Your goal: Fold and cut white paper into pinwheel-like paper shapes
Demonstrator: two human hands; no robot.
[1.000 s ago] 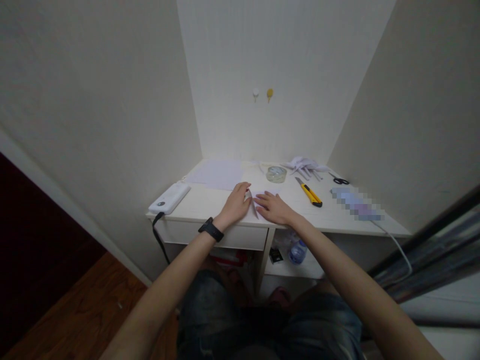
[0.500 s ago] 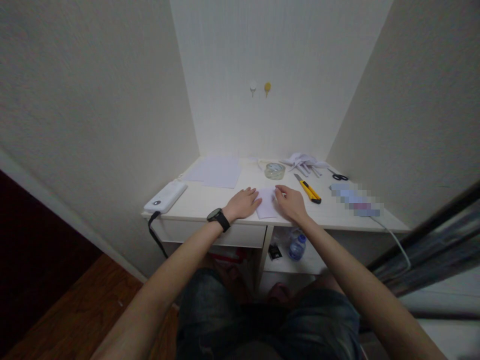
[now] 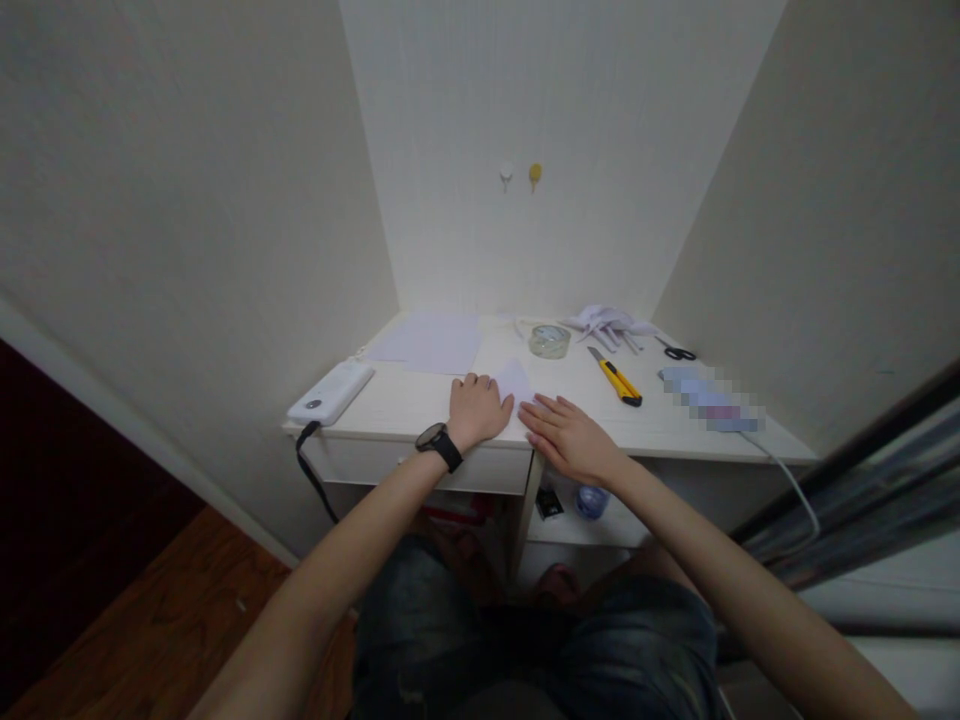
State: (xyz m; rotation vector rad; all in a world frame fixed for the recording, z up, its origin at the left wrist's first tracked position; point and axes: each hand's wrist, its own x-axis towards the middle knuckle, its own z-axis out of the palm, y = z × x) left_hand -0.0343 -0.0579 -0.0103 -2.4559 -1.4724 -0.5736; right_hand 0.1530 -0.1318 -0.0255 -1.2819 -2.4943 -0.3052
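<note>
Left hand: left hand (image 3: 477, 408) lies flat, palm down, at frame centre on the near part of the worktop (image 3: 405, 400); fingers (image 3: 471, 384) together and extended, pressing on the small folded paper (image 3: 514, 381); nothing gripped.
Right hand: right hand (image 3: 570, 438) lies flat just right of the left hand, at the worktop's front edge; fingers spread slightly and straight, tips pointing toward the paper; holding nothing.
Work piece: the small folded paper lies on the worktop between and just beyond the two hands; its far corner shows as a point above the left hand, the rest partly covered by that hand.
Progress: the paper shows at least one fold, and both palms bear down beside it, which reads as creasing in progress; judged from the shape, the piece is not a finished form, and further folds appear to be left.
Paper stock: flat sheets of paper (image 3: 431, 342) lie at the rear left of the worktop, untouched.
Tools: tape roll (image 3: 550, 341), yellow utility knife (image 3: 616, 378) and scissors (image 3: 679, 352) lie to the right of centre, well apart from both hands.
Other items: a heap of white folded pieces (image 3: 609, 324) sits at the rear right; a white device (image 3: 331, 393) rests at the left edge.
</note>
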